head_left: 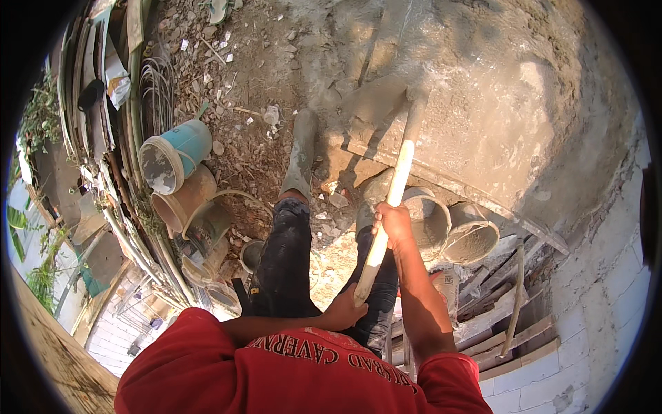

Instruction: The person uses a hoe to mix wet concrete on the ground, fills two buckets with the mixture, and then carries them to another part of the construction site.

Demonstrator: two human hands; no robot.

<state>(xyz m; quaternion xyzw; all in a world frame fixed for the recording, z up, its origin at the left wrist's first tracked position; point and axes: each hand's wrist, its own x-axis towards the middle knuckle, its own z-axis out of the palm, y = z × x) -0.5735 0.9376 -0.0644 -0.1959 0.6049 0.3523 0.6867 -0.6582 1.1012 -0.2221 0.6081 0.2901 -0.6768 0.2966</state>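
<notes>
A long wooden-handled hoe (400, 172) slants across the middle, its far end lying on wet grey mortar (483, 117). A flat, mortar-coated blade (376, 99) shows to the left of that far end. Close to my body, my left hand (345, 312) is closed round the handle's butt. My right hand (394, 222) grips the shaft farther up, with the arm reaching forward. The mortar lies spread behind a wooden board (462, 190). My muddy boot (300, 152) stands on the rubble just left of the mix.
Several buckets stand at the left, including a blue one (195, 141) tipped on its side. Mortar-smeared buckets (472, 234) sit right of my legs. Stacked planks and poles (86, 90) line the left; timber (510, 331) and a block wall (545, 383) are at the lower right.
</notes>
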